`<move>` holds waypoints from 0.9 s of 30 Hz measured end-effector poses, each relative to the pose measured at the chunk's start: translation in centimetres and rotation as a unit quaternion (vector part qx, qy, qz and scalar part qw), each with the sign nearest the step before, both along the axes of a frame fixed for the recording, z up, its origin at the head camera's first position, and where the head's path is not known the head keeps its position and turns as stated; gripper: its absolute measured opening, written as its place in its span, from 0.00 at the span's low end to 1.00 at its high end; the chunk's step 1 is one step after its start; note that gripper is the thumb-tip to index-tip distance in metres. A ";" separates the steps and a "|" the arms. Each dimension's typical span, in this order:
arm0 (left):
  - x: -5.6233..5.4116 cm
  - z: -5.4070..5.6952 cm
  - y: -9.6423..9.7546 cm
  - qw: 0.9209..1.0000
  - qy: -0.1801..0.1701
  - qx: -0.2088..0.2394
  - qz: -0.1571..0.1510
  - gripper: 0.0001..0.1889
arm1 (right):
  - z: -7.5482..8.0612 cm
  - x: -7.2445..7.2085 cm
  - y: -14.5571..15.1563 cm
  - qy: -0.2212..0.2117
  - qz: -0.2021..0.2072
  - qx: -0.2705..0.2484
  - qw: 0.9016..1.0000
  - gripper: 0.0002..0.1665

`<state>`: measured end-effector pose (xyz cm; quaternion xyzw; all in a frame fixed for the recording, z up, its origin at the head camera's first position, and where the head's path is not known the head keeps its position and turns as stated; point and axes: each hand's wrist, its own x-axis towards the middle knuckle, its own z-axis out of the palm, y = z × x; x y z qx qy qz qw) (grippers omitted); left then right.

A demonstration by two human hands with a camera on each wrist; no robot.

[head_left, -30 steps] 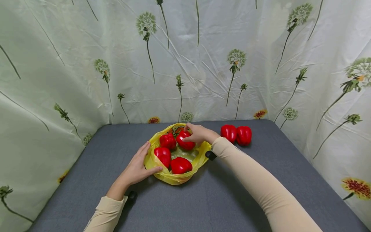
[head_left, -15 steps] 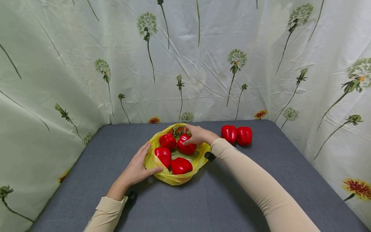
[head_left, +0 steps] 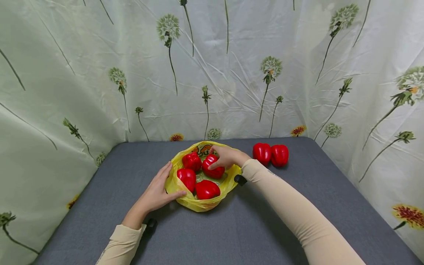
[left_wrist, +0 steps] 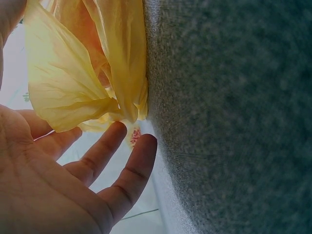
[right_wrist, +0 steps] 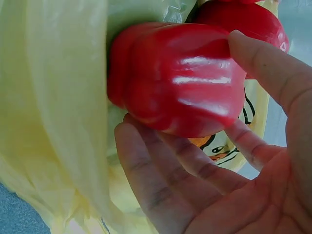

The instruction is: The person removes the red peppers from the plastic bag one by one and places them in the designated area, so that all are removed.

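Note:
A yellow plastic bag [head_left: 225, 189] stands on the table with its mouth spread wide. Inside it lie several red bell peppers, among them a front one [head_left: 207, 189], a left one [head_left: 186, 178] and a back one [head_left: 191, 161]. My right hand [head_left: 225, 155] reaches into the bag and holds another red bell pepper [right_wrist: 180, 80] between thumb and fingers, at the back right. My left hand [head_left: 158, 191] rests against the bag's left side, its thumb at the front rim. In the left wrist view its fingers [left_wrist: 100, 153] are spread and relaxed beside the yellow plastic.
Two more red bell peppers, one [head_left: 261, 153] beside the other [head_left: 279, 155], lie on the grey table [head_left: 212, 235] to the right, behind the right forearm. A flower-printed curtain [head_left: 232, 73] hangs behind and along the sides.
The right hand's bell pepper has moved slightly lower and nearer within the bag. My left hand stays in place on the bag.

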<state>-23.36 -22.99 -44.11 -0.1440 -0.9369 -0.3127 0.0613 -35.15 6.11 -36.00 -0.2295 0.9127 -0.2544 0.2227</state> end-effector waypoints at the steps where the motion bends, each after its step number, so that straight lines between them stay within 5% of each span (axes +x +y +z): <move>1: 0.0 0.0 0.0 1.000 0.000 0.000 0.000 0.61 | 0.0 0.0 0.0 0.001 0.001 0.000 1.000 0.40; 27: 0.1 0.0 0.0 1.000 -0.006 0.003 -0.001 0.61 | -0.5 -0.3 0.2 0.008 -0.008 -0.017 1.000 0.38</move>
